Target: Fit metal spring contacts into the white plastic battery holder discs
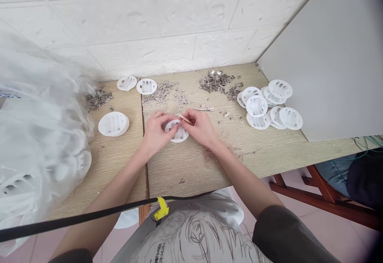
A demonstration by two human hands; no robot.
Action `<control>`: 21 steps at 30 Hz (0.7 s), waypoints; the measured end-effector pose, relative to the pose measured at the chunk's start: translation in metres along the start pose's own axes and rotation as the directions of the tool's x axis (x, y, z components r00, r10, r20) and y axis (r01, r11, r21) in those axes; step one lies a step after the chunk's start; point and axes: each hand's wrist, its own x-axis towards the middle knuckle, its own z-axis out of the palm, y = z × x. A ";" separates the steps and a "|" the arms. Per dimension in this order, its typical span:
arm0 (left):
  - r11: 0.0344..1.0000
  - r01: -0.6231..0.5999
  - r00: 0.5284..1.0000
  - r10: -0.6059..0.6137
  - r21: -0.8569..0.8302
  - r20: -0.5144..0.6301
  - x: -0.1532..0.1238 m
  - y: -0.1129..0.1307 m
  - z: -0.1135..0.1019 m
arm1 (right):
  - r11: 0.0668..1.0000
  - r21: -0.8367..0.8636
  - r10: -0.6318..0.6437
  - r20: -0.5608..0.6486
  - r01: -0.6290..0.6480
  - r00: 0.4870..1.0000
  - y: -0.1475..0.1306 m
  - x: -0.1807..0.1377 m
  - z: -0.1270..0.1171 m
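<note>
Worktop (185, 167): beneath the white disc (181, 136), which seems midway through.
Heaped discs (291, 118): right of it, apparently done.
Left hand (156, 133): fingers half-curled, gripping its left edge.
Right hand (203, 129): fingers pinching a stick (186, 119).
Metal bits (214, 82): behind it, seemingly unused.

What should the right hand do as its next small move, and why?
Perhaps the right hand should bring the thin stick gently down to the white disc, because it pinches that stick close to the disc's far edge, while the left hand holds the disc.
</note>
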 end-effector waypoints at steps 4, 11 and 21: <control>0.997 0.067 0.994 -0.070 0.038 0.079 0.000 0.004 -0.003 | 0.990 0.052 0.130 0.067 -0.133 0.989 -0.002 0.001 -0.003; 0.996 0.077 0.995 -0.074 -0.034 0.073 0.001 0.003 -0.003 | 0.989 0.022 0.147 0.099 -0.149 0.984 -0.006 0.002 -0.006; 0.981 0.170 0.980 -0.159 -0.089 0.118 0.004 0.004 -0.002 | 0.993 0.014 0.119 0.061 -0.120 0.991 -0.004 0.003 -0.003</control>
